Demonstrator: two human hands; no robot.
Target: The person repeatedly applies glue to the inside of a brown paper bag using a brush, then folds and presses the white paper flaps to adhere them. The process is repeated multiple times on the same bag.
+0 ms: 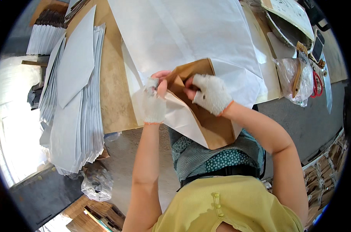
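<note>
Bag (179, 42), white outside and brown inside, lies along the tabletop (115, 96), its near end spread open and jutting past the near edge above the person's lap. The left hand (155, 99) is nearly closed, thumb and fingers pinching the left side of the opening. The right hand (212, 94) reaches into the opening, fingers curled in close to the thumb at a brown inner fold; whether they grip the paper, I cannot tell. To handle this well, I would let the left hand steady the edge while the right works the fold from its base outward, easing the layers apart evenly, since a tug at one corner could tear the paper or set a skewed crease. Both hands wear fingerless gloves, and the bare fingertips should help in separating layers. Left of the bag, a stack of pale sheets (73, 123) overhangs the tabletop; to the right lie a brush (297, 79), red scissors (317, 85) and a phone (318, 46).
</note>
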